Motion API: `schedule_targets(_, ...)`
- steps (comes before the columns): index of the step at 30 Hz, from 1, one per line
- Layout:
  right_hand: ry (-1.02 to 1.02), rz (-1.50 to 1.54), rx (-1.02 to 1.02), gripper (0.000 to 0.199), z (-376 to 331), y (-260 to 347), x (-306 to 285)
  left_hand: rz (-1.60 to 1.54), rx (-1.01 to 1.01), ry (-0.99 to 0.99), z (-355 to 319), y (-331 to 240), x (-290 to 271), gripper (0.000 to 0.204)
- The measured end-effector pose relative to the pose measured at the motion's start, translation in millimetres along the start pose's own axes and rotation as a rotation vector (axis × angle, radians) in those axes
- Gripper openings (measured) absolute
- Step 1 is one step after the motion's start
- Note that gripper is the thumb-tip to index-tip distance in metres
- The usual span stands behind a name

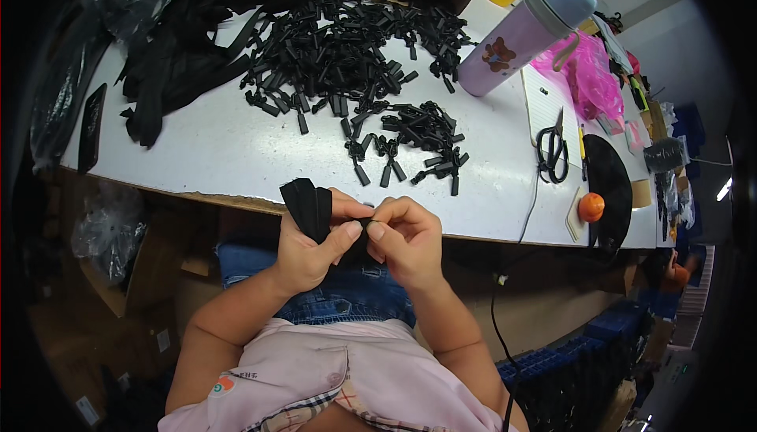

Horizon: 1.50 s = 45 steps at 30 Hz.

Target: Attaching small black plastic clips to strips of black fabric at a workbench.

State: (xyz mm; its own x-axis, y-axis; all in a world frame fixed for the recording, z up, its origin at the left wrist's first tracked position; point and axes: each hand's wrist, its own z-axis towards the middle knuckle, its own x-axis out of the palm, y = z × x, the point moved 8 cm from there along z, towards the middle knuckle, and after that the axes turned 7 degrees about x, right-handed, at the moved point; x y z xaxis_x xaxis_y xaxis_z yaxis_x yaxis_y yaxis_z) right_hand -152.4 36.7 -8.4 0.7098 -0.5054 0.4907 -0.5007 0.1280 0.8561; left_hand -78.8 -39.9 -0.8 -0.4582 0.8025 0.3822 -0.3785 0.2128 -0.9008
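The white worktop [236,148] has a smooth, slightly scuffed surface and a raw brown front edge. Across its far middle spreads a heap of small black plastic pieces [347,45], glossy and blocky, with a smaller cluster [414,144] nearer the front. Limp black straps [169,61] lie at the far left corner. A lilac bottle [524,33] with a grey lid and a bear picture leans at the far right, beside a crumpled pink bag [587,77], black scissors [553,148] and an orange ball [591,207]. Just below the front edge, the left hand [311,246] grips a folded matte black strap [310,207], and the right hand [406,239] pinches its end, thumbs pressed together
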Motion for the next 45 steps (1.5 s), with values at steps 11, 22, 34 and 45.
schedule_targets(11,-0.063,-0.506,-0.411,0.005,-10,15,7,0.084,0.069,-0.069,-2,-8,2,0.014)
schedule_targets(22,-0.015,-0.478,-0.393,0.006,-12,13,6,-0.003,-0.069,0.019,-3,-4,-1,0.012)
schedule_targets(34,0.234,-0.967,-0.199,0.02,-7,6,28,0.123,-0.149,-0.02,-3,3,-16,0.015)
schedule_targets(45,-0.049,-0.789,-0.499,0.01,-12,43,22,0.069,-0.102,0.111,-6,9,-5,0.023)
